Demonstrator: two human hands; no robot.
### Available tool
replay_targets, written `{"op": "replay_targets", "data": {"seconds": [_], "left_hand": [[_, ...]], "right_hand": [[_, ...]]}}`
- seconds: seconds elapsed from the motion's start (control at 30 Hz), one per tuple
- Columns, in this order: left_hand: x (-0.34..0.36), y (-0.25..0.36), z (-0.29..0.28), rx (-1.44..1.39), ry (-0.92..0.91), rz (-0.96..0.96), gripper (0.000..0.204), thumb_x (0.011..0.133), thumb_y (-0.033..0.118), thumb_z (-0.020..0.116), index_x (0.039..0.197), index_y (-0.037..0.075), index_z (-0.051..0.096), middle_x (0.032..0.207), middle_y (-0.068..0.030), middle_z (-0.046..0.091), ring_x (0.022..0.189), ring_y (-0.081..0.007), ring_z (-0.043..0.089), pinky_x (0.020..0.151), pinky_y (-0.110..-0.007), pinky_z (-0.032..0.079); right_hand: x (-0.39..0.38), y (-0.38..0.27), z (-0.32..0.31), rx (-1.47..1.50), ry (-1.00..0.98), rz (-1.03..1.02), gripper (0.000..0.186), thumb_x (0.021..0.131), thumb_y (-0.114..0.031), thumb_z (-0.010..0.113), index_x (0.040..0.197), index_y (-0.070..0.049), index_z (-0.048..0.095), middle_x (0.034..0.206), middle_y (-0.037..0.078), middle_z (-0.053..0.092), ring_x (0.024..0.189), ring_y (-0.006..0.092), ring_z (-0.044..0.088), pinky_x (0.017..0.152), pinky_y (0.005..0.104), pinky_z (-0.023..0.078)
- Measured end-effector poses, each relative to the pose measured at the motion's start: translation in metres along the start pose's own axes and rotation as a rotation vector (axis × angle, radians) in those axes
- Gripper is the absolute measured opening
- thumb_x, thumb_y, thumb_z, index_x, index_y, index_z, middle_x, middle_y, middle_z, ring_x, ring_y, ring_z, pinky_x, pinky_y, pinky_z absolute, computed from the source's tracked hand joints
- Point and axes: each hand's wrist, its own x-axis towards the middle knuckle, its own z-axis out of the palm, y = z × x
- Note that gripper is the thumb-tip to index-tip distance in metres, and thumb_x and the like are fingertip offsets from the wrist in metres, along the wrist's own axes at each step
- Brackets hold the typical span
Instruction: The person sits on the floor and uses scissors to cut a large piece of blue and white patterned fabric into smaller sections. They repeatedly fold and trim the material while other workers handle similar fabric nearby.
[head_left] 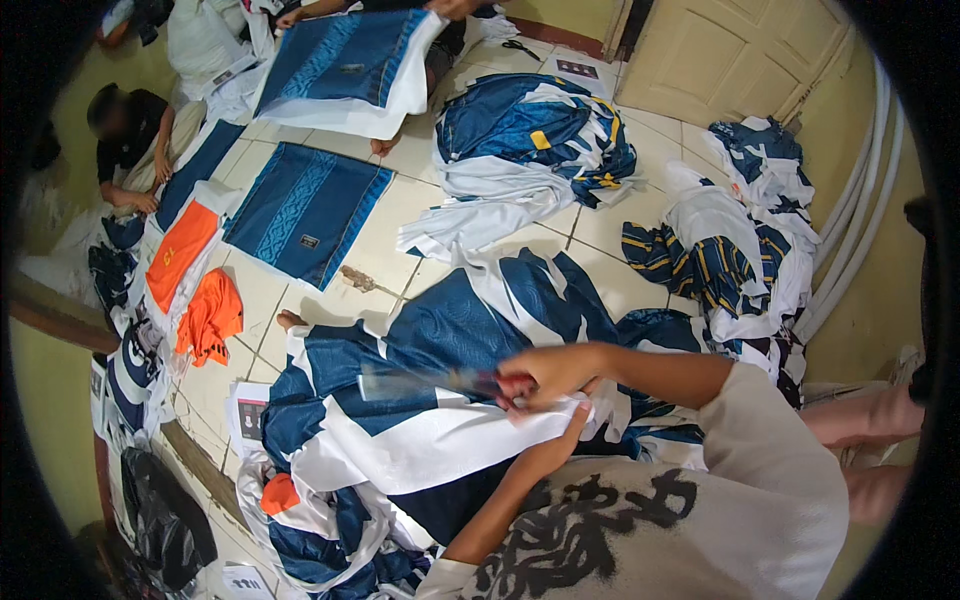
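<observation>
Scissors point(458, 381), red-handled, blades blurred, sit clamped in curled fingers of the right hand point(552, 376) over draped blue-and-white fabric point(440, 440), its white edge pinched by the left hand point(553, 448).

Scissors point(458, 380) all a smear, the right hand point(545, 374) blurred too! White cloth point(450, 445) hides some left hand point(560, 446) fingers; the top edge crops a co-worker's hand point(455, 8).

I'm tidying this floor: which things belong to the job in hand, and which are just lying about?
In hand: red-handled scissors, in the right hand; blue-and-white fabric, held by the left hand.

Seemingly lying about: orange cloth pieces; black plastic bag; printed sheet.
</observation>
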Motion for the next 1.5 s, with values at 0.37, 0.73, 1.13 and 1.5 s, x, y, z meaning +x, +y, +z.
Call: {"op": "replay_targets", "data": {"seconds": [0.37, 0.73, 1.13, 1.5], "left_hand": [[-0.109, -0.151, -0.162, -1.242, 0.794, 0.858, 0.059, 0.1, 0.044, 0.04, 0.134, -0.004, 0.044, 0.136, -0.0186, 0.052, 0.119, -0.0335, 0.056, 0.104, -0.046, 0.044], [-0.361, -0.151, -0.196, -0.693, 1.996, 0.899, 0.058, 0.099, 0.042, 0.046, 0.135, -0.004, 0.046, 0.135, -0.0178, 0.053, 0.124, -0.0305, 0.052, 0.108, -0.044, 0.037], [-0.123, -0.147, 0.008, -0.812, 1.486, 0.036, 0.063, 0.095, 0.021, 0.061, 0.145, 0.0, 0.029, 0.145, -0.0165, 0.036, 0.128, -0.025, 0.04, 0.105, -0.039, 0.035], [0.005, -0.151, -0.044, -1.452, 0.84, 0.025, 0.053, 0.091, 0.045, 0.063, 0.13, 0.011, 0.049, 0.123, -0.0078, 0.057, 0.112, -0.0222, 0.056, 0.086, -0.03, 0.051]], "right_hand": [[-0.015, -0.067, -0.098, -0.344, 0.613, -0.299, 0.022, 0.073, -0.011, 0.069, 0.093, -0.005, 0.061, 0.076, 0.011, 0.063, 0.067, 0.0177, 0.059, 0.064, 0.0355, 0.047], [-0.03, -0.083, -0.126, -0.2, 1.26, -0.554, 0.029, 0.08, -0.009, 0.073, 0.104, -0.002, 0.059, 0.095, 0.011, 0.07, 0.087, 0.017, 0.068, 0.08, 0.0299, 0.053], [-0.021, 0.075, 0.03, -0.058, 1.152, 0.059, 0.031, 0.074, -0.006, 0.072, 0.099, -0.001, 0.054, 0.084, 0.017, 0.062, 0.074, 0.0299, 0.064, 0.068, 0.0359, 0.049], [-0.083, -0.004, 0.051, 0.794, 0.465, 0.034, 0.023, 0.092, -0.023, 0.066, 0.099, -0.004, 0.054, 0.081, 0.004, 0.06, 0.073, 0.0144, 0.06, 0.065, 0.0304, 0.048]]}}
